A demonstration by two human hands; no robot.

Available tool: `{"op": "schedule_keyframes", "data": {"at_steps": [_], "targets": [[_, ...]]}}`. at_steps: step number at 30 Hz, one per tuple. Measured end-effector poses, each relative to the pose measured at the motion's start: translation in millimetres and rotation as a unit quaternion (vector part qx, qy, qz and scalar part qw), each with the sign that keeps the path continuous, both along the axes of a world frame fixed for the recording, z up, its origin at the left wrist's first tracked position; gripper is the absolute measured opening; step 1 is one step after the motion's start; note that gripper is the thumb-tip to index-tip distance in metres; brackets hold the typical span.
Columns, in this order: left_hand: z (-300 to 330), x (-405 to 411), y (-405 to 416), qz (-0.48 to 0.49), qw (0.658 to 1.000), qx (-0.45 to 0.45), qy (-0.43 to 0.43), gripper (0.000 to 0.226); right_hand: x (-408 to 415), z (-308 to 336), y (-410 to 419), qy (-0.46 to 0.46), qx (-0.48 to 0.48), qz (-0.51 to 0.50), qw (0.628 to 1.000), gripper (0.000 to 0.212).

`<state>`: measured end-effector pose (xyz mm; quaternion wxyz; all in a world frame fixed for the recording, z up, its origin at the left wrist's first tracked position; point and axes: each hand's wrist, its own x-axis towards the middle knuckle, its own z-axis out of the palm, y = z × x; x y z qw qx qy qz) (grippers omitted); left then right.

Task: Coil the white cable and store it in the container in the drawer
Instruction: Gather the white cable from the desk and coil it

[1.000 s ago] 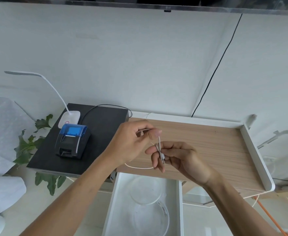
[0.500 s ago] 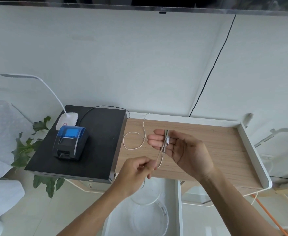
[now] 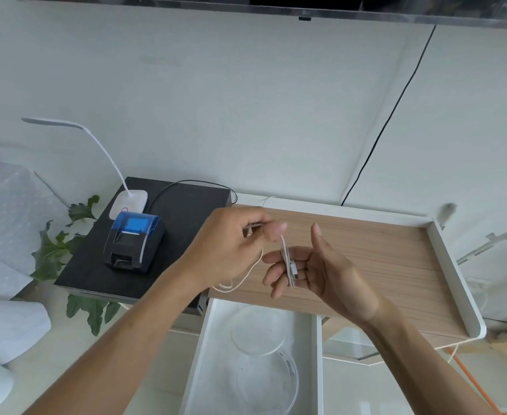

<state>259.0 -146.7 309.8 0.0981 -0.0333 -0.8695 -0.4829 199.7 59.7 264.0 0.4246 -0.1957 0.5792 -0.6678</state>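
The thin white cable point(image 3: 288, 260) is wound in several turns around the fingers of my right hand point(image 3: 312, 268), palm up with the thumb raised. A plug end lies against those fingers. My left hand point(image 3: 234, 244) pinches the free part of the cable just above the coil, and a slack loop hangs below it over the desk's front edge. Both hands are above the wooden desk top point(image 3: 381, 265). Below them the white drawer point(image 3: 199, 357) stands open with a clear round container point(image 3: 258, 330) inside.
A black box point(image 3: 186, 205) at left carries a blue-lidded small printer point(image 3: 134, 241) and a white desk lamp point(image 3: 128, 202). A plant point(image 3: 57, 244) grows beside it. The desk has a raised white rim point(image 3: 455, 280). A black wire point(image 3: 390, 115) runs down the wall.
My left hand has risen from the desk's front edge to above my right hand's fingers, carrying the cable up for another turn. The loose loop on the desk has gone.
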Motion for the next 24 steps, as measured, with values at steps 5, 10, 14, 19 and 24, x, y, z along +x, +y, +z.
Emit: {"op": "schedule_keyframes", "data": {"at_steps": [5, 10, 14, 19, 24], "targets": [[-27.3, -21.9, -7.0, 0.063, 0.985, 0.161, -0.012, 0.031, 0.9, 13.7, -4.2, -0.026, -0.052, 0.032, 0.998, 0.1], [-79.6, -17.5, 4.9, 0.129, 0.962, 0.21, -0.12, 0.025, 0.7, 9.9, -3.9, -0.121, -0.153, 0.014, 0.981, 0.101], [-112.2, 8.0, 20.0, 0.088, 0.971, 0.163, -0.15, 0.038, -2.7, 8.5, -0.8, -0.178, -0.227, -0.049, 0.956, 0.098], [-96.0, 47.4, 32.2, -0.014, 0.98, 0.091, -0.177, 0.045, -18.8, 3.5, 5.0, -0.137, -0.16, -0.114, 0.971, 0.1], [-32.6, 53.5, 26.8, -0.079, 0.986, 0.008, -0.147, 0.034, -17.6, -9.9, 6.3, -0.088, -0.056, -0.081, 0.991, 0.105]]}}
